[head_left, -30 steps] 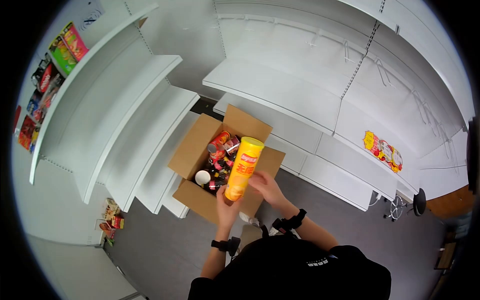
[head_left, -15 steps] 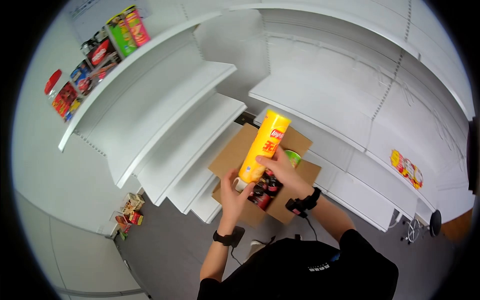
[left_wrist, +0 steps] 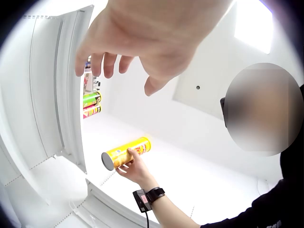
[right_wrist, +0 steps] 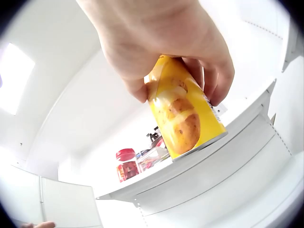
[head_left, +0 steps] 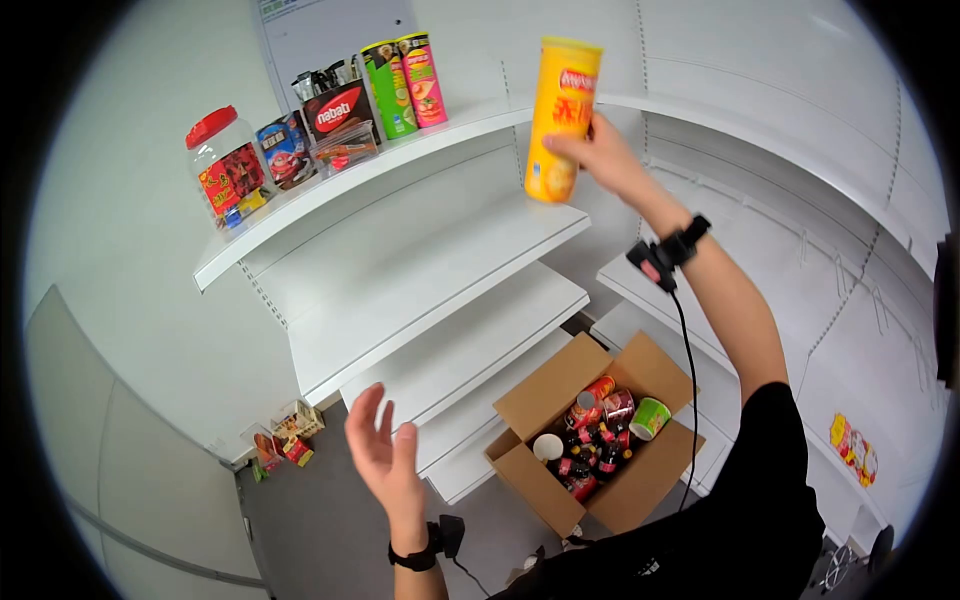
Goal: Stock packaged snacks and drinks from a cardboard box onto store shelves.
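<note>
A yellow chip can (head_left: pixel 565 120) is gripped by the right hand (head_left: pixel 610 160), held upright with a slight tilt near the top shelf's right end. In the right wrist view the thumb and fingers wrap round the can (right_wrist: pixel 178 114), its base pointing down. The left hand (head_left: pixel 385 455) hangs in the air at lower left, fingers relaxed and holding nothing; the left wrist view shows this hand (left_wrist: pixel 147 42) with bent, spread fingers. Green (head_left: pixel 390 90) and pink (head_left: pixel 423 80) cans stand side by side on the top shelf, left of the yellow can.
The top shelf (head_left: pixel 290 200) also holds a red-lidded jar (head_left: pixel 230 170), a blue pack (head_left: pixel 286 152) and a nabati box (head_left: pixel 340 110). An opened cardboard box (head_left: pixel 630 500) with bottles, cans and cups stands below. Packages (head_left: pixel 297 420) lie on the floor at left.
The right hand has raised the yellow can from above the cardboard box to top-shelf height. The left hand has come away from the can and moved left. The head view has swung toward the left shelves.
</note>
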Available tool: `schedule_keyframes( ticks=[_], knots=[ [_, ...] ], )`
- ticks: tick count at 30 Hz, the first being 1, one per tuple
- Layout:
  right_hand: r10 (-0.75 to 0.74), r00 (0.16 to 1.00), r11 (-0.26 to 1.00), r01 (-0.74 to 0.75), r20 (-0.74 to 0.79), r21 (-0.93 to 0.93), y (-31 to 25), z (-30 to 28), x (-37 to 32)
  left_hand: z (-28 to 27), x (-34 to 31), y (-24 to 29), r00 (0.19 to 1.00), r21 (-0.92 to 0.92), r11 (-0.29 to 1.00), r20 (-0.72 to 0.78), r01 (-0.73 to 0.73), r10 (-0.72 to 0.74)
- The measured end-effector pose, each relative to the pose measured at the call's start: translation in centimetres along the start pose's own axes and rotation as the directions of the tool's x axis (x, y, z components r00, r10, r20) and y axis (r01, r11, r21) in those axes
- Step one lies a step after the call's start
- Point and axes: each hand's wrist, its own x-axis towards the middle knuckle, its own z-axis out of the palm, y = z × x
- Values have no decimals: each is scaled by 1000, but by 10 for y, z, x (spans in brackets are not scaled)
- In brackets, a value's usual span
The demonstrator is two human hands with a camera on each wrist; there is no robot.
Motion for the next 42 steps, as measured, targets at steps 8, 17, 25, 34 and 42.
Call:
schedule_keyframes(
  ticks=[8,17,25,34,42],
  knots=[
    [-79,995,994,82,55,-65,11,28,142,2,8,1,976,121,992,-218,27,0],
    [-41,996,978,56,78,-201,78,65,236,18,9,-22,967,287,956,-254,65,11],
    [-20,998,961,38,67,-273,102,79,270,25,4,-13,963,294,947,-264,129,-49],
    [-6,995,927,-31,-96,-373,127,96,284,30,6,-19,965,294,945,-251,145,-70],
    [2,999,963,10,43,-270,151,103,301,36,4,-28,967,280,947,-238,156,-90]
  ],
)
